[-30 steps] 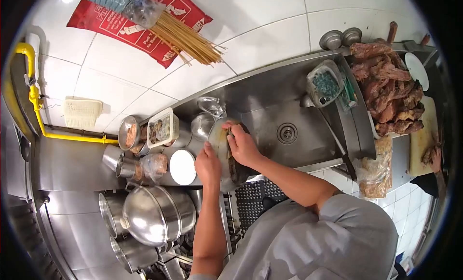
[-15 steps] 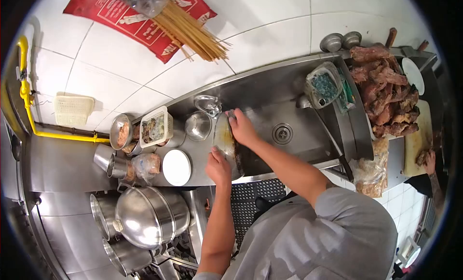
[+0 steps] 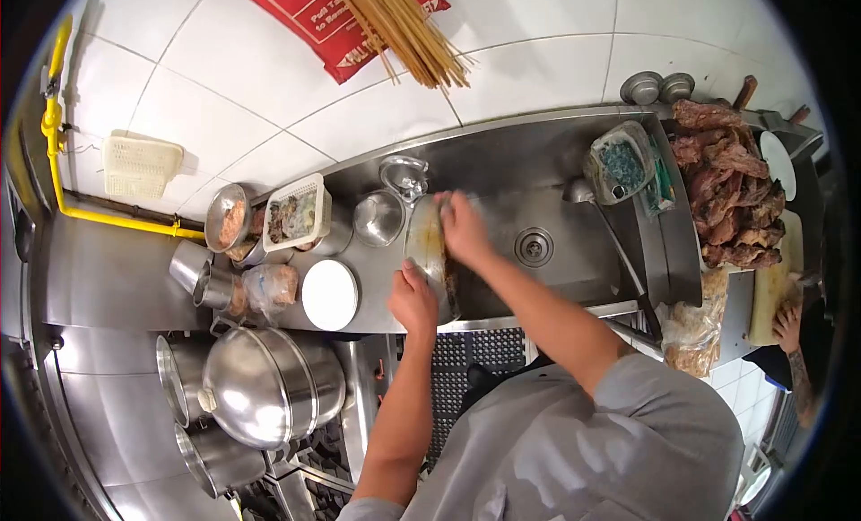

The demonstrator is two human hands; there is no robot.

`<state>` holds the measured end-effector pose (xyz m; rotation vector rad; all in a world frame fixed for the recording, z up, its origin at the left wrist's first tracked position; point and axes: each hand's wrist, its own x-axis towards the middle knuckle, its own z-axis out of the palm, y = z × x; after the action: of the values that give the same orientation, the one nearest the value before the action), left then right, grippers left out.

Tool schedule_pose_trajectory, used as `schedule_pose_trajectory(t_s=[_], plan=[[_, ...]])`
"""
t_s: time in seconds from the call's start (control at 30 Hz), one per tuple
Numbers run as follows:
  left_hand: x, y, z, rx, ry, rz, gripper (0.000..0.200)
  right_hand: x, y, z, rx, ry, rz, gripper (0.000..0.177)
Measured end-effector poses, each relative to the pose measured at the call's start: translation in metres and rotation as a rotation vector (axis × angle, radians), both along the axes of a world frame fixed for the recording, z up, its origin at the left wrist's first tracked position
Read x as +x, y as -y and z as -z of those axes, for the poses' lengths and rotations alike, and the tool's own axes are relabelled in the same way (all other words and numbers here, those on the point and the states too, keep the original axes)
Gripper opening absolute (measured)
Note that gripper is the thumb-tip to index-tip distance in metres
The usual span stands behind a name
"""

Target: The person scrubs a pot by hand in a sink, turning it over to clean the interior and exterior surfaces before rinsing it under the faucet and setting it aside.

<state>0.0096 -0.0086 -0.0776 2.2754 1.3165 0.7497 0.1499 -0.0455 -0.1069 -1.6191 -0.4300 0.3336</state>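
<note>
Stained metal shows along the broad face of the pan [image 3: 423, 243], which I have tipped up on its side at the left end of the sink [image 3: 574, 270]; I cannot tell whether its underside rests on the sink's edge. It lies between my two hands. My left hand [image 3: 414, 299], on the pan's near left side, is mostly closed on it, fingers curled and thumb laid towards the face. My right hand [image 3: 465, 230] is at the pan's far right edge, fingers bent and partly closed; it is blurred there, and I cannot tell whether it grips the rim or something small. Yellow-brown marks run down the pan's face, with a darker strip along the side towards the sink.

Left of the sink, the steel desk [image 3: 377, 274] carries a metal bowl [image 3: 378, 218] just beside the pan, a round white plate [image 3: 329, 295] and a white plastic basket [image 3: 324, 218] of food. Inside the sink, a ladle [image 3: 579, 192] leans beside a clear plastic tub [image 3: 603, 182]. Right of the sink are heaped meat [image 3: 731, 185] and another person's hand [image 3: 789, 328].
</note>
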Motion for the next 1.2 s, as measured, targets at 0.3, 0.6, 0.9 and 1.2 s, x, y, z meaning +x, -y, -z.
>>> schedule_pose_trajectory(t_s=[0.3,0.6,0.9,1.2], plan=[[-0.004,-0.006,0.007,0.006,0.091,0.037,0.051,-0.012,0.003,-0.006,-0.054,0.217,-0.002,0.025],[-0.007,-0.011,0.003,-0.021,0.101,0.019,0.049,-0.014,-0.008,-0.004,0.055,0.161,0.002,0.023],[-0.010,-0.009,0.008,-0.052,0.195,0.035,0.048,0.005,-0.013,-0.033,-0.193,0.204,-0.227,0.024],[-0.009,-0.004,0.003,-0.043,0.240,0.010,0.048,-0.011,-0.013,-0.033,-0.141,0.282,-0.142,0.017]])
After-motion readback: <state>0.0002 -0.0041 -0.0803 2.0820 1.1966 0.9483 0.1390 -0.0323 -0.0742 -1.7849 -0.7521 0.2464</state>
